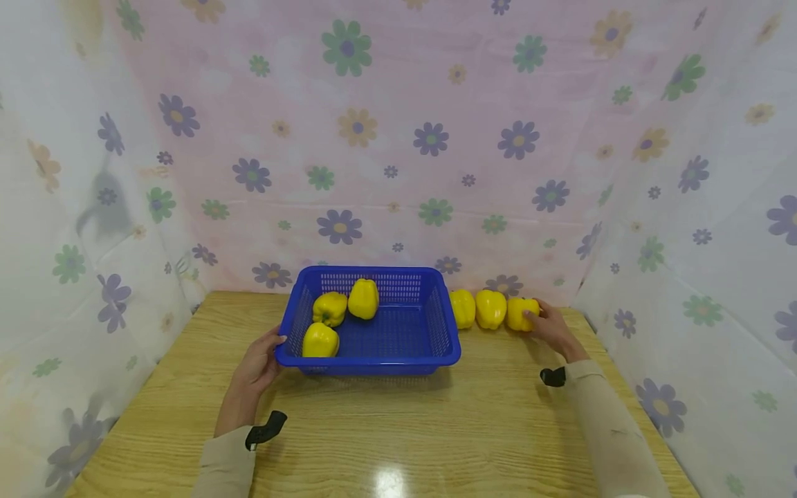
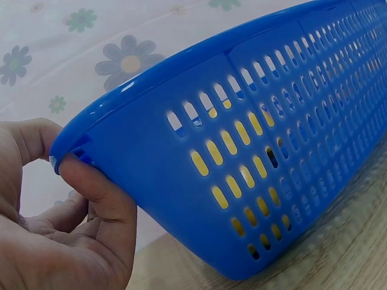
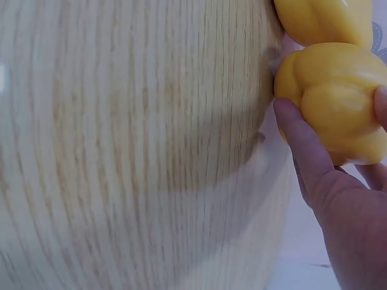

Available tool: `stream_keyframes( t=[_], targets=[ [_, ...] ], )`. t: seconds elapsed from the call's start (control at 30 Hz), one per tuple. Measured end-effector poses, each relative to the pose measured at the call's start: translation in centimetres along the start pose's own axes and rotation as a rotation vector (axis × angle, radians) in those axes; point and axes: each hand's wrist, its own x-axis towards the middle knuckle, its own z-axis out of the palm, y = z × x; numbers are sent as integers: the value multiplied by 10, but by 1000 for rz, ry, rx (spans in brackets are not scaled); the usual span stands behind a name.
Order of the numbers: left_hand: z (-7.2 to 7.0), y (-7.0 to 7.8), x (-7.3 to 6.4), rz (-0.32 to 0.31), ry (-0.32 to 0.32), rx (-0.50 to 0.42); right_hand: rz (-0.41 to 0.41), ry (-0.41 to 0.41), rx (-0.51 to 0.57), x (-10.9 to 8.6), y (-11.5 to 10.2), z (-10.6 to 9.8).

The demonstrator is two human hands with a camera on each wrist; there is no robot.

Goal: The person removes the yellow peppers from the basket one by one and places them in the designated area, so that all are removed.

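A blue plastic basket (image 1: 367,361) with slotted walls stands on the table, holding three yellow bell peppers, one of them a pepper (image 1: 321,340) at its near left corner. My left hand (image 1: 258,363) pinches the basket's left rim between thumb and fingers; the left wrist view shows this grip on the rim (image 2: 121,90) closely. To the right of the basket, three more yellow bell peppers sit in a row. My right hand (image 1: 553,330) grips the rightmost bell pepper (image 1: 520,315), thumb on its near side and fingers around the far side. In the right wrist view that pepper (image 3: 338,103) sits beside its neighbour.
The middle bell pepper (image 1: 491,309) and another pepper (image 1: 463,308) stand between basket and right hand. A flower-printed cloth (image 1: 392,152) hangs behind the wooden table (image 1: 398,429) and along both sides. Small black wrist cameras are on both sleeves.
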Motion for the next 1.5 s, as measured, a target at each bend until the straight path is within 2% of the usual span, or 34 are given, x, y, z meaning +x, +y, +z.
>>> stream_keyframes(
  t=[0.13,0.37,0.6,0.9,1.03,1.27,1.5],
  targets=[
    [0,0,1,-10,2,-7,15,-8,-14,3,-5,0],
    [0,0,1,-14,-15,-3,52,-48,24,6,-11,1],
    [-2,-1,2,-5,-8,2,58,-68,-20,9,-14,1],
    [-2,-1,3,-6,3,12,126,-99,-47,10,-16,0],
    [-2,-1,2,-6,-2,10,128,-112,-53,9,-14,0],
    [-2,-2,2,10,-21,22,136,-41,-80,8,-14,0],
    [-1,-2,2,8,-11,16,102,8,-193,4,-19,3]
  ],
)
